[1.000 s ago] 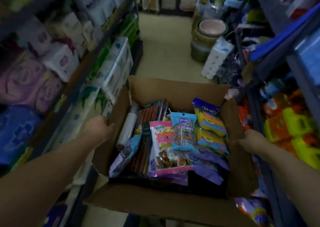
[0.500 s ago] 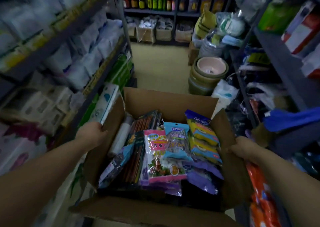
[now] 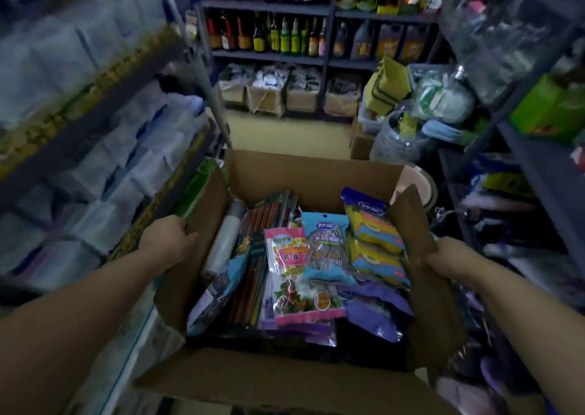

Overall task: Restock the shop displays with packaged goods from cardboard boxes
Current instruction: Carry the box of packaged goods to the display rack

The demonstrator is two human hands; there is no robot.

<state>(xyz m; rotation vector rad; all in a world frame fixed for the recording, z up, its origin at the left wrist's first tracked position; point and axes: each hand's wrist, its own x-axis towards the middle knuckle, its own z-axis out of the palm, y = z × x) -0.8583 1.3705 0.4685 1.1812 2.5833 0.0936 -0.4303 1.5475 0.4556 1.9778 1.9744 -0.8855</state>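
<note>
Two forearms entered the frame from the lower corners, both bare to the frame edge. The left hand [image 3: 167,240] and right hand [image 3: 443,258] were ungloved. Finger detail was lost in dim lighting.

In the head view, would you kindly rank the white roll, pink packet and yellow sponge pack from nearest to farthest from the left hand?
From the left hand:
1. White roll, along the box's left wall.
2. Pink packet, mid-box.
3. Yellow sponge pack, right side.

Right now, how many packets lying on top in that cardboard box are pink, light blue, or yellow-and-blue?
Pink packet: 1
Light blue packet: 1
Yellow-and-blue sponge packet: 1
Total: 3, all inside the cardboard box.
</note>
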